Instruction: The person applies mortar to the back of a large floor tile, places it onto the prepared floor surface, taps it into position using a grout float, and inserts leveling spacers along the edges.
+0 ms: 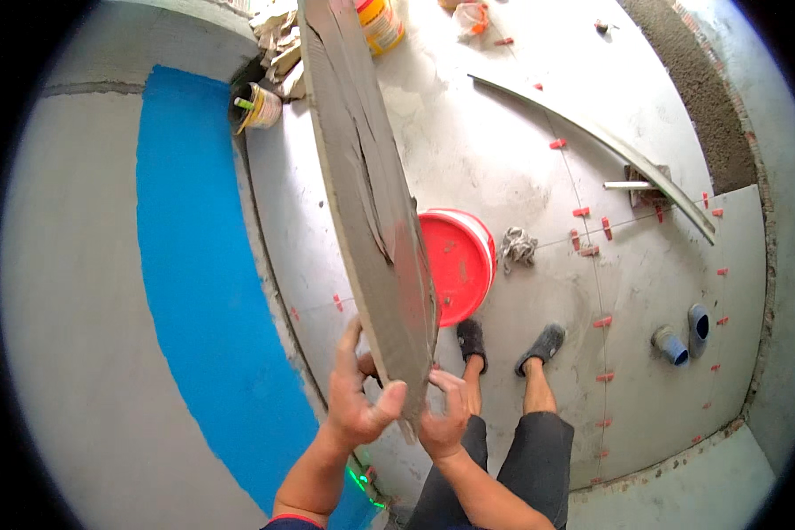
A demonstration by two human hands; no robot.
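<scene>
Holding the long slab (pixel 375 243) only by its near end, the two hands leave its far end running out of view, so I cannot tell whether anything props it there; if nothing does, its weight could swing or drop that end. The left hand (pixel 360 405) is half curled around the left edge, thumb laid along the near end, and the right hand (pixel 444 420) bends its fingers against the right edge, though their hold underneath is hidden. Grey mortar (pixel 353 115) covers the face, cracked and ridged, and looks likely to slide off in sheets should the slab tilt further, or to make the fingers slip. The red bucket (pixel 461 265) sits just right of it and could be knocked by a sideways swing. A slip at the near end would threaten the feet in dark shoes (pixel 472 341), while the crumpled cloth (pixel 518 247) nearby might catch a step
</scene>
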